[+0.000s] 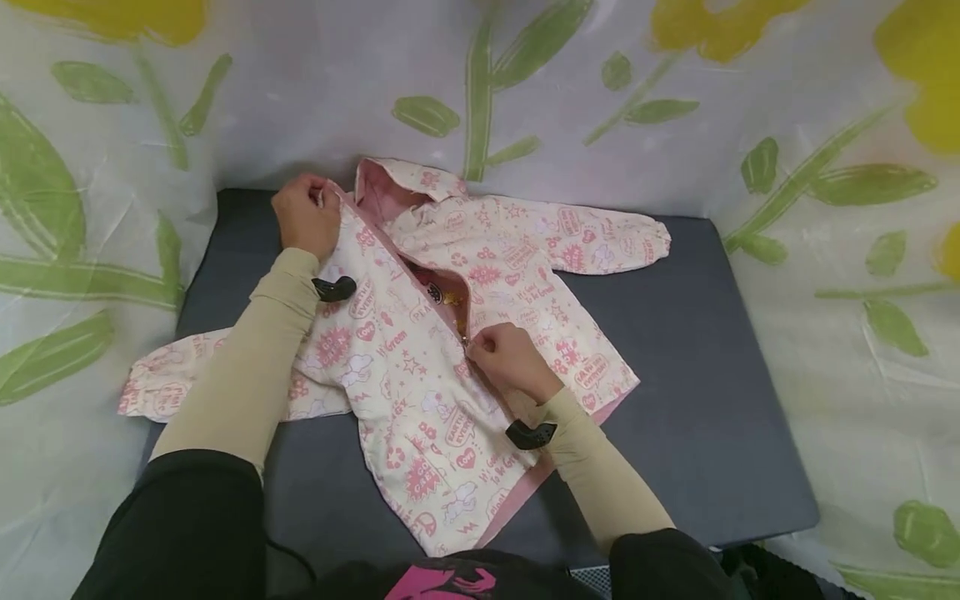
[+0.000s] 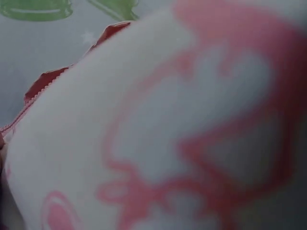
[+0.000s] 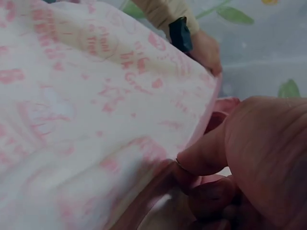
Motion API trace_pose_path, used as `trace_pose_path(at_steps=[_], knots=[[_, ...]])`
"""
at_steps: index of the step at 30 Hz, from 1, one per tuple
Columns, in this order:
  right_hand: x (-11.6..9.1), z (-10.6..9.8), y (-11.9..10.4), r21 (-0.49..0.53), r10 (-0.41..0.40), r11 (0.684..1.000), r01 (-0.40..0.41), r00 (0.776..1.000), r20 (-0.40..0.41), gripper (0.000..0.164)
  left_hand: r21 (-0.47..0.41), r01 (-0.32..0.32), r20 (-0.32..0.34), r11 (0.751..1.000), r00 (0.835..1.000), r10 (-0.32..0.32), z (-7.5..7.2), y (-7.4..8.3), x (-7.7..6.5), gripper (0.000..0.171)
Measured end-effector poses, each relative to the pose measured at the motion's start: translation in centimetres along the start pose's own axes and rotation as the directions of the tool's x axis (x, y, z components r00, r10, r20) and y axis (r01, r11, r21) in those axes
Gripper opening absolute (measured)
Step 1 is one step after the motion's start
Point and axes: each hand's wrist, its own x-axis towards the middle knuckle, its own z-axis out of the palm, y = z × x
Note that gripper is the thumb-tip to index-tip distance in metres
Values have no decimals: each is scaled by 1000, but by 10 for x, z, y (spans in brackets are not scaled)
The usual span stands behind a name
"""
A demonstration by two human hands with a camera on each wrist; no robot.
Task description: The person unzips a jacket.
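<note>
A cream jacket [image 1: 420, 400] with pink print and pink lining lies on the table, its hood at the back and its sleeves spread to both sides. The front zipper is partly undone, and the lining shows through the gap. My left hand [image 1: 309, 215] pinches the upper front edge near the hood and holds it raised. At the lower end of the gap my right hand [image 1: 513, 360] pinches the zipper pull between thumb and finger. In the right wrist view the right fingers [image 3: 204, 155] grip at the zipper line. Jacket fabric [image 2: 144, 120] fills most of the left wrist view, blurred.
The jacket rests on a dark grey table [image 1: 697, 400] with rounded corners. A pale curtain [image 1: 562, 100] with green leaves and yellow flowers surrounds the back and sides. A dark cable [image 1: 292, 554] hangs near the front edge.
</note>
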Motion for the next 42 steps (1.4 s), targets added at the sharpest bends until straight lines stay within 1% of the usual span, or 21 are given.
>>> trace_pose_path(at_steps=[2, 5, 7, 9, 13, 15, 18, 21, 24, 26, 30, 31, 33, 34, 35, 37, 39, 42], knots=[[-9, -3, 3, 3, 12, 1000, -12, 1000, 18, 34, 17, 23, -14, 1000, 1000, -23, -6, -1, 6, 33], [-23, -8, 7, 44, 38, 998, -41, 997, 62, 36, 39, 49, -52, 998, 998, -47, -14, -4, 17, 35], [-32, -11, 11, 60, 56, 996, -62, 994, 92, 37, 51, 87, -77, 995, 994, -83, -20, -6, 24, 37], [-42, -13, 15, 66, 73, 995, -81, 991, 111, 35, 56, 107, -102, 993, 990, -101, -24, -8, 32, 38], [-61, -17, 25, 45, 56, 997, -61, 992, 109, 32, 40, 166, -97, 985, 982, -161, -30, -11, 41, 37], [-70, -18, 31, 47, 47, 998, -52, 993, 108, 33, 32, 181, -93, 983, 980, -178, -32, -12, 43, 34], [-84, -19, 40, 64, 48, 996, -56, 993, 109, 34, 40, 187, -101, 982, 978, -182, -35, -14, 46, 28], [-94, -19, 47, 81, 60, 994, -69, 993, 104, 32, 58, 178, -107, 982, 979, -171, -35, -17, 47, 24], [-101, -20, 52, 91, 57, 994, -66, 994, 97, 32, 74, 168, -98, 983, 982, -161, -30, -20, 47, 23], [-106, -21, 55, 100, 52, 993, -62, 994, 96, 31, 77, 173, -85, 982, 982, -167, -25, -22, 47, 22], [-118, -22, 65, 112, 74, 990, -85, 992, 101, 28, 79, 195, -104, 978, 977, -187, -16, -24, 46, 13], [-120, -23, 67, 116, 83, 989, -95, 991, 105, 26, 92, 200, -106, 976, 976, -190, -17, -24, 45, 14], [-123, -24, 71, 123, 102, 986, -115, 989, 109, 21, 123, 209, -98, 970, 975, -198, -20, -23, 45, 18], [-124, -25, 73, 129, 112, 984, -125, 988, 110, 19, 136, 220, -84, 966, 974, -210, -21, -21, 45, 22], [-124, -26, 74, 136, 119, 982, -134, 987, 110, 18, 153, 217, -70, 964, 975, -209, -21, -20, 45, 28], [-124, -28, 75, 144, 128, 979, -142, 986, 107, 18, 177, 200, -35, 964, 980, -197, -21, -19, 45, 36], [-123, -28, 76, 144, 136, 978, -150, 985, 104, 19, 185, 201, 2, 962, 979, -205, -20, -17, 44, 42], [-123, -27, 76, 135, 153, 977, -166, 983, 98, 19, 204, 196, 67, 959, 975, -214, -20, -14, 39, 46]])
